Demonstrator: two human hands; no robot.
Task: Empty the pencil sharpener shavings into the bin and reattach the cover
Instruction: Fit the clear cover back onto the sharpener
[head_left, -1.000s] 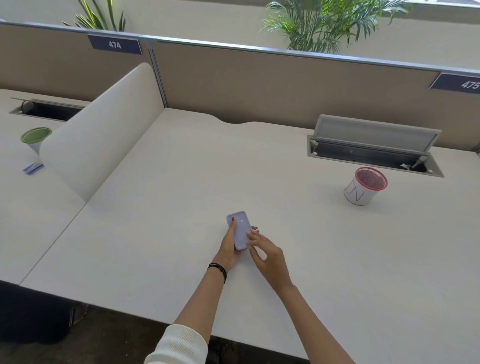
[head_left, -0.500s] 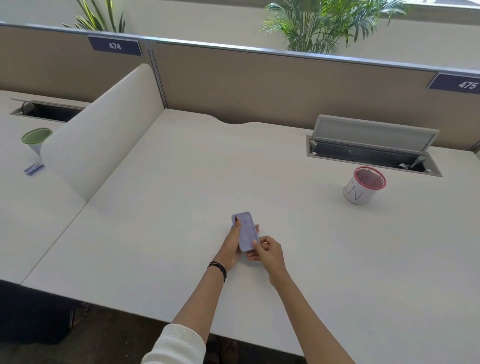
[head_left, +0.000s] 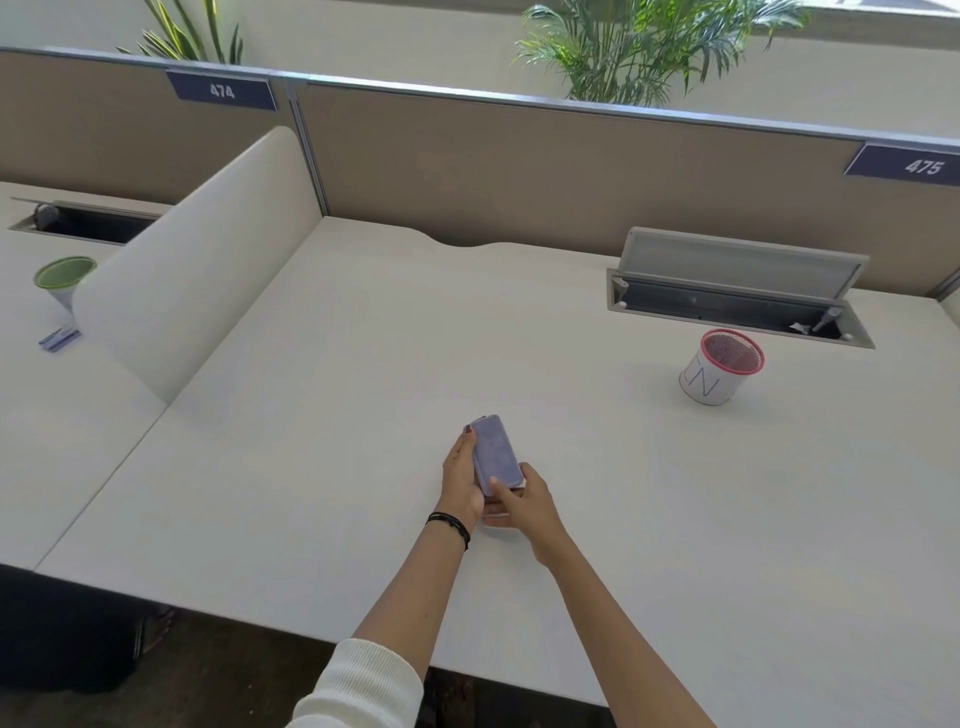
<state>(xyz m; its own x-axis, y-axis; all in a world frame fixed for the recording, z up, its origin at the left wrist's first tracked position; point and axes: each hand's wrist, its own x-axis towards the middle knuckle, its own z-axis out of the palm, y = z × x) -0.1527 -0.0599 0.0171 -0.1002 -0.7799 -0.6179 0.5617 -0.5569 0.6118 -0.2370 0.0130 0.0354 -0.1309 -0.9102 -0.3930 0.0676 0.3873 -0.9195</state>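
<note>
A lilac, rounded rectangular pencil sharpener (head_left: 496, 453) is held just above the white desk (head_left: 322, 415), near its front middle. My left hand (head_left: 460, 480) grips its left side, fingers along the edge. My right hand (head_left: 524, 506) holds its near end, thumb on top. A pale part shows under my right hand; I cannot tell whether it is the cover. A small white mesh bin with a red rim (head_left: 721, 366) stands on the desk to the far right, well apart from both hands.
An open cable tray with a raised lid (head_left: 737, 291) is set into the desk behind the bin. A curved white divider (head_left: 192, 270) stands to the left. Beyond it, a green-rimmed cup (head_left: 65, 278) and a small lilac item (head_left: 58, 339) sit on the neighbouring desk.
The sharpener has been lifted slightly and turned toward the right. My right hand has closed on its near end, where before the fingers only touched it.
</note>
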